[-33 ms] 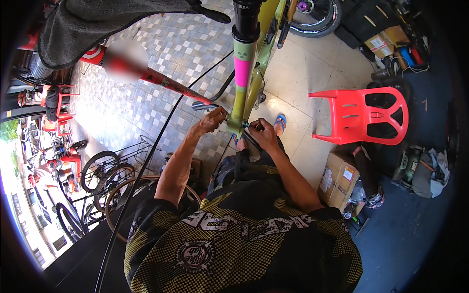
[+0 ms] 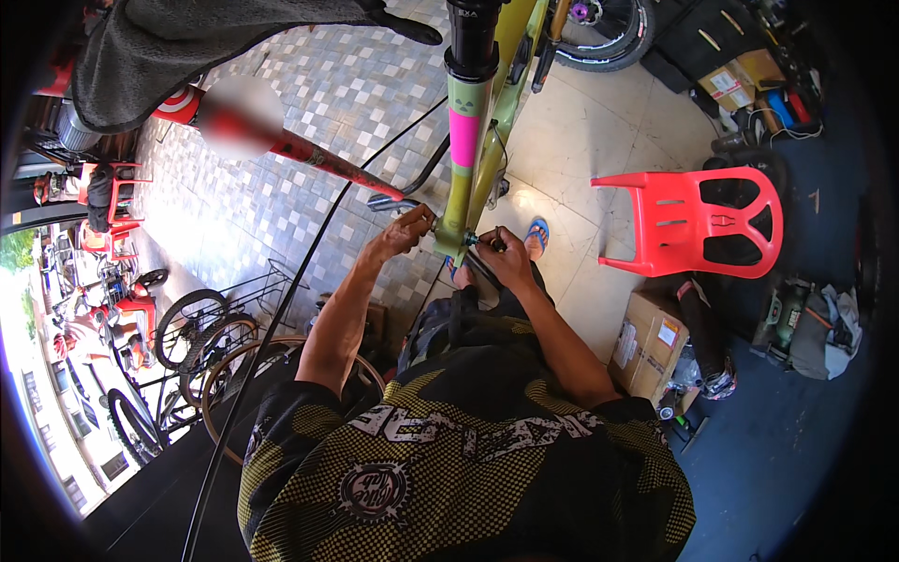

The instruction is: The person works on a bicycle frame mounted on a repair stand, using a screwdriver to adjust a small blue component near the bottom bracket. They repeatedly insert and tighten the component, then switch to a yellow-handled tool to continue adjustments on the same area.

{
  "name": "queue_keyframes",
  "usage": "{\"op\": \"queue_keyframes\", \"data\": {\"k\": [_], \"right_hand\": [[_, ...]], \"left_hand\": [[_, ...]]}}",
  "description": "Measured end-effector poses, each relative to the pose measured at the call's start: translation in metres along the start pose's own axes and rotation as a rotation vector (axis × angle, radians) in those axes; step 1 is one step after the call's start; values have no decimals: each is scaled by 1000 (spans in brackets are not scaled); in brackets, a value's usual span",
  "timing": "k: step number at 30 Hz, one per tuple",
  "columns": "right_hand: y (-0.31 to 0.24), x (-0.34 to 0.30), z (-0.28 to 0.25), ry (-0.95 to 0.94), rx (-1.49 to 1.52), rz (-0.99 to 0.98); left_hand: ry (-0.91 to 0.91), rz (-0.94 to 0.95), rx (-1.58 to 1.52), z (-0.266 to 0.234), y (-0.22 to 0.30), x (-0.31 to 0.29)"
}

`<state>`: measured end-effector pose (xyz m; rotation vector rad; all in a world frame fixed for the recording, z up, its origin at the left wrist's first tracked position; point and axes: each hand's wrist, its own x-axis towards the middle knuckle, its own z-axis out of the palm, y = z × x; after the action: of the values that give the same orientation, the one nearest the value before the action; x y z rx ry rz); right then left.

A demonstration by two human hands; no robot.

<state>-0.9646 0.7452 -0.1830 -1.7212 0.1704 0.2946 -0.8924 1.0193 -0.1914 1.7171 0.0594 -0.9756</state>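
A yellow-green bicycle frame with a pink band comes down from the top of the view, a black seatpost-like tube at its upper part. My left hand is closed against the left side of the frame's lower end; what its fingers hold, if anything, is hidden. On the other side my right hand pinches a small dark part, too small to name. Between that hand and the frame a teal bolt-like piece pokes out of the frame.
A red stand tube slants in from the left below a dark grey cloth. A red plastic chair lies to the right, near a cardboard box. Several bicycle wheels stand at lower left. A black cable crosses diagonally.
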Motion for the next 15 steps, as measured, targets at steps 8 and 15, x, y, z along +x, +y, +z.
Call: {"op": "queue_keyframes", "data": {"k": [8, 15], "right_hand": [[9, 14, 4, 18, -10, -81], [14, 16, 4, 0, -2, -46]], "left_hand": [[54, 181, 113, -7, 14, -5], [72, 38, 30, 2, 20, 0]]}}
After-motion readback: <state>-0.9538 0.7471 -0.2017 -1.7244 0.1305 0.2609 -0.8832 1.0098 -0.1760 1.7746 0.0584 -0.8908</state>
